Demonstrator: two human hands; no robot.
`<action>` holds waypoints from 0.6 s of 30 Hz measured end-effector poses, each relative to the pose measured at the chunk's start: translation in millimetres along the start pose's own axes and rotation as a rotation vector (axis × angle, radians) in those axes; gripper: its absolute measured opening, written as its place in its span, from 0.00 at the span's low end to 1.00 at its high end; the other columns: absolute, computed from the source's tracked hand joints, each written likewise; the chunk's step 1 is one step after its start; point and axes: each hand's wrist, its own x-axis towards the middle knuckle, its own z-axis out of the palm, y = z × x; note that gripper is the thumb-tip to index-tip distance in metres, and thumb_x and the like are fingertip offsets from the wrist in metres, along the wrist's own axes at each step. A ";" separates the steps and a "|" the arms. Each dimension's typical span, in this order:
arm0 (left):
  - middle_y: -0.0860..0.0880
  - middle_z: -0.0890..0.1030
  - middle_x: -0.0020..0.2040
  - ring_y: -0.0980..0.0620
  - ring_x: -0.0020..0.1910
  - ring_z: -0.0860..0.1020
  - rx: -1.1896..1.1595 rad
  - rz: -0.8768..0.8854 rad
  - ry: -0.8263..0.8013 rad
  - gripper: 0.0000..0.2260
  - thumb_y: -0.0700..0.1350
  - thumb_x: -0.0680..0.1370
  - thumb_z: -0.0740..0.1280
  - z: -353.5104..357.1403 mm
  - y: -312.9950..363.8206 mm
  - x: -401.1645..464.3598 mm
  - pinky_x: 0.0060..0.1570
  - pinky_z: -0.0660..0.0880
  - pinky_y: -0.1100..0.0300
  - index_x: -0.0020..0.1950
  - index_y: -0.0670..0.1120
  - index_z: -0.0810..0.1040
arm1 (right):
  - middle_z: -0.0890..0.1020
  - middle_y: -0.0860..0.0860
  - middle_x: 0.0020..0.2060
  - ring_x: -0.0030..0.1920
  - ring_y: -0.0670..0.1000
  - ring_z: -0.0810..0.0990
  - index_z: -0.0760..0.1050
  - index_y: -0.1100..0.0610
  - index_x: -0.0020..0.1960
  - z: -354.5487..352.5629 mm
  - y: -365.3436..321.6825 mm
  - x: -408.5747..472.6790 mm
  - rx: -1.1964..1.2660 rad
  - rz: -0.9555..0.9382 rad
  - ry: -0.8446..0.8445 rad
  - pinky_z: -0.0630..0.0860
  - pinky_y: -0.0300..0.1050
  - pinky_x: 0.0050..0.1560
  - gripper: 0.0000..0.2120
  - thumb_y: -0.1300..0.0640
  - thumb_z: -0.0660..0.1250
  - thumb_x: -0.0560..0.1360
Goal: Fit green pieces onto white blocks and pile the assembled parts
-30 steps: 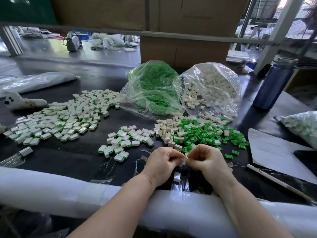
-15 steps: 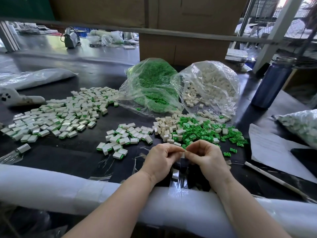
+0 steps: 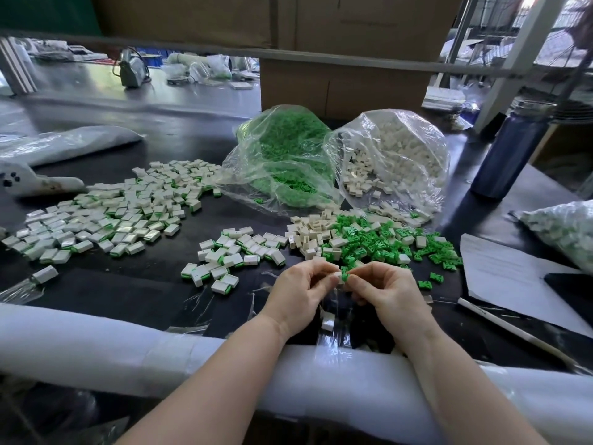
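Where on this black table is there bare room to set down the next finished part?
Bare black table lies between the small cluster of assembled white-and-green parts, the big assembled pile and the white padded edge roll. It is crowded ahead of the hands, at the loose green pieces and white blocks.

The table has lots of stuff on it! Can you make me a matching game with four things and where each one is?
Things:
1. bag of green pieces
2. bag of white blocks
3. blue bottle
4. big pile of assembled parts

Places:
A. far right, standing upright
B. spread out on the left
C. middle back, left of the other bag
D. middle back, right of the other bag

Pairs: 1-C, 2-D, 3-A, 4-B
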 end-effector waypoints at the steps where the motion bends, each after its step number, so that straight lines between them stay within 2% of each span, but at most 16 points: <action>1: 0.49 0.82 0.44 0.52 0.44 0.79 -0.020 -0.020 -0.008 0.06 0.44 0.76 0.67 -0.4 0.1 -0.1 0.50 0.75 0.61 0.51 0.46 0.80 | 0.83 0.50 0.30 0.30 0.43 0.79 0.80 0.53 0.37 0.7 0.3 0.0 -0.011 0.003 -0.001 0.75 0.33 0.32 0.08 0.65 0.70 0.71; 3: 0.49 0.82 0.42 0.53 0.43 0.79 -0.042 -0.040 -0.015 0.03 0.44 0.76 0.67 -1.0 0.7 -0.1 0.50 0.76 0.60 0.48 0.46 0.80 | 0.83 0.51 0.29 0.29 0.43 0.79 0.80 0.55 0.36 1.7 0.9 0.4 -0.016 0.009 0.008 0.74 0.33 0.31 0.09 0.66 0.70 0.72; 6: 0.52 0.82 0.41 0.56 0.41 0.79 -0.044 -0.057 -0.038 0.02 0.44 0.76 0.68 -2.0 1.5 -0.5 0.49 0.75 0.63 0.46 0.48 0.80 | 0.82 0.50 0.28 0.29 0.43 0.78 0.79 0.56 0.36 2.6 2.1 1.0 -0.040 0.024 0.003 0.74 0.33 0.32 0.09 0.66 0.69 0.72; 11: 0.53 0.80 0.38 0.59 0.38 0.77 -0.019 -0.065 -0.055 0.03 0.42 0.75 0.69 -2.7 1.6 -1.4 0.47 0.74 0.67 0.46 0.46 0.81 | 0.81 0.49 0.27 0.28 0.43 0.77 0.78 0.55 0.35 3.4 2.6 1.3 -0.105 0.034 -0.024 0.74 0.34 0.32 0.09 0.65 0.69 0.73; 18: 0.51 0.83 0.41 0.53 0.43 0.80 0.055 -0.059 -0.058 0.04 0.44 0.75 0.69 0.2 1.5 -2.6 0.52 0.76 0.57 0.47 0.47 0.82 | 0.80 0.49 0.26 0.28 0.43 0.76 0.79 0.56 0.35 4.5 3.1 1.1 -0.136 0.026 -0.037 0.73 0.35 0.31 0.08 0.64 0.70 0.72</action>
